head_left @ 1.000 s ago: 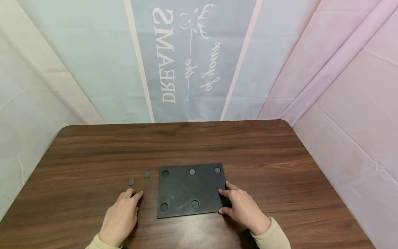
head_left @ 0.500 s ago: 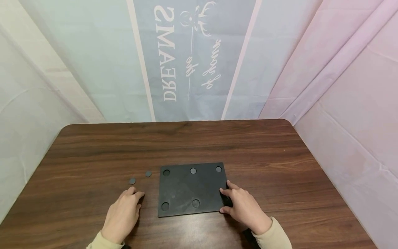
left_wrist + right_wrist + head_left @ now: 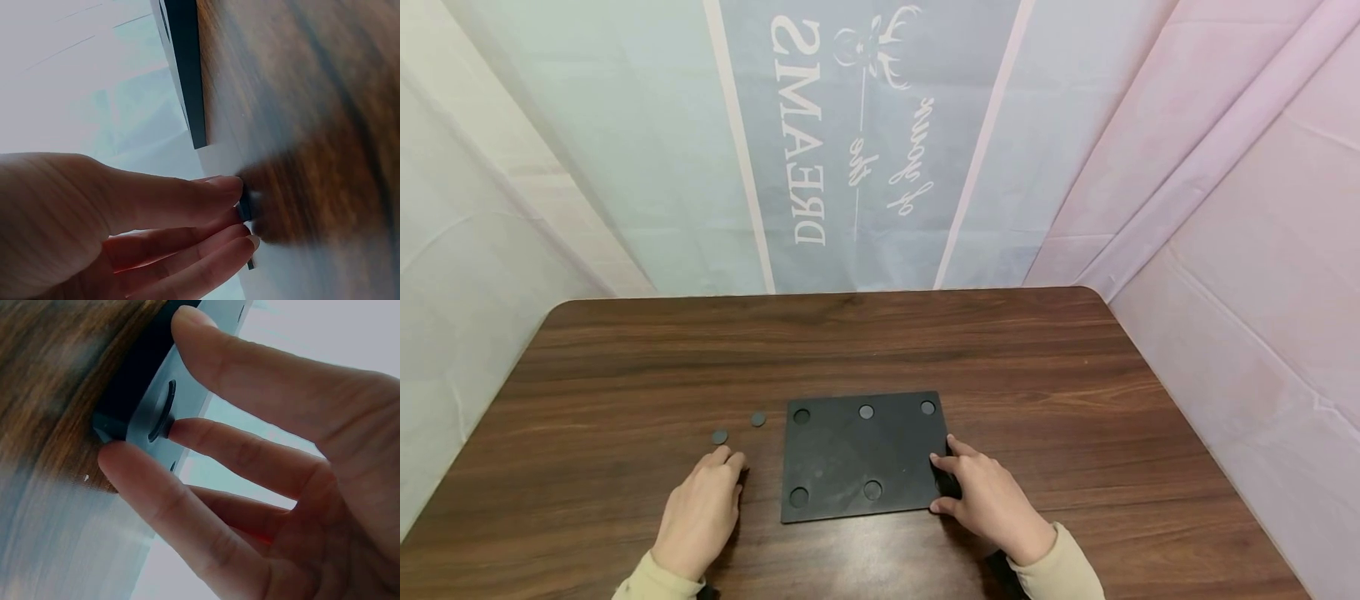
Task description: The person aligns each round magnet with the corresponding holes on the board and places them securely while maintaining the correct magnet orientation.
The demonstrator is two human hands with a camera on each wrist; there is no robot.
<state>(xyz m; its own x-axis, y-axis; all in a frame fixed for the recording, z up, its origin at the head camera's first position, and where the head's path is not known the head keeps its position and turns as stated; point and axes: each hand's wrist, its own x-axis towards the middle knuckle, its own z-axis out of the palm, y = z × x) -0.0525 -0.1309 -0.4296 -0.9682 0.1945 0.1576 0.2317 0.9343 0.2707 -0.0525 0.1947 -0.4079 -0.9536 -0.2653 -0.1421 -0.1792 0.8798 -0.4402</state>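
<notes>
A black rectangular board [image 3: 850, 454] with round recesses lies on the table. My right hand [image 3: 992, 504] grips its right end; in the right wrist view the thumb and one finger lie against opposite edges, with another fingertip beside a round recess [image 3: 164, 412]. Left of the board, my left hand [image 3: 700, 508] is low over the tabletop. In the left wrist view its thumb and fingers pinch a small dark disc [image 3: 245, 206], which the fingers hide in the head view. Two loose grey discs, one [image 3: 720, 437] just beyond the left fingertips and another [image 3: 758, 419] farther right, lie flat.
Grey discs fill the board's far middle recess [image 3: 867, 412] and far right recess [image 3: 928, 407]. The far left recess [image 3: 802, 416] and near left recess [image 3: 799, 497] look dark. A printed cloth [image 3: 850, 150] hangs behind the brown wooden table [image 3: 1037, 350].
My left hand has shifted slightly forward and right, and its spread fingers have drawn together. The right hand has kept its grip, and the board and loose discs lie as before.
</notes>
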